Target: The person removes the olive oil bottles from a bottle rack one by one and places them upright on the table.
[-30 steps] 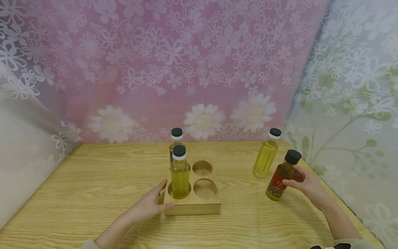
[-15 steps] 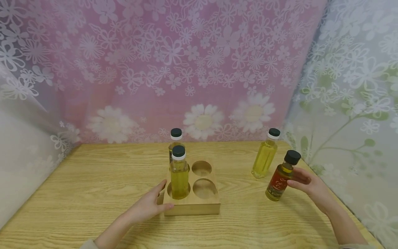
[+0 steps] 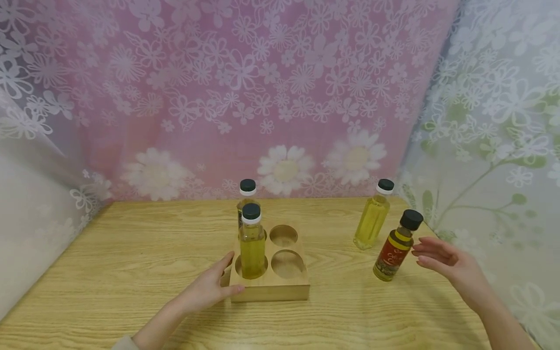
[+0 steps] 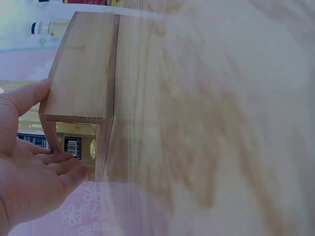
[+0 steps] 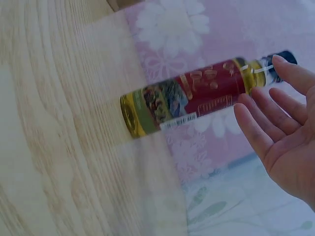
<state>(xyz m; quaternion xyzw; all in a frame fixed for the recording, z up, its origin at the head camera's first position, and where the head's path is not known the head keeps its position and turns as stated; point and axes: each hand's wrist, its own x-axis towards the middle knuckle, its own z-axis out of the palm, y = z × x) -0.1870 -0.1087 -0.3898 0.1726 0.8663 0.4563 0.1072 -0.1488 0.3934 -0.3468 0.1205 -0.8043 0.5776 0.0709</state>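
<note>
My left hand point(image 3: 203, 294) holds the left side of a wooden four-hole bottle holder point(image 3: 271, 293). In the left wrist view its thumb lies against the holder's edge and its fingers reach to the open end. Two oil bottles with dark green caps fill the left holes: a front bottle point(image 3: 253, 255) and a rear bottle point(image 3: 247, 194), partly hidden. On the right, my right hand point(image 3: 459, 272) is beside an olive oil bottle point(image 3: 391, 257) with a red label and black cap, its fingers spread and relaxed. The right wrist view shows that bottle standing upright on the table, outside the grasp.
Behind the red-label bottle stands another yellow oil bottle point(image 3: 371, 223) with a dark green cap. The holder's two right holes point(image 3: 288, 264) have nothing in them. Floral curtains point(image 3: 280, 97) hang along the back and sides of the wooden table point(image 3: 144, 238).
My right hand has let go of the red-label olive oil bottle and drawn back to the right. The bottle stays where it stood. My left hand remains on the holder.
</note>
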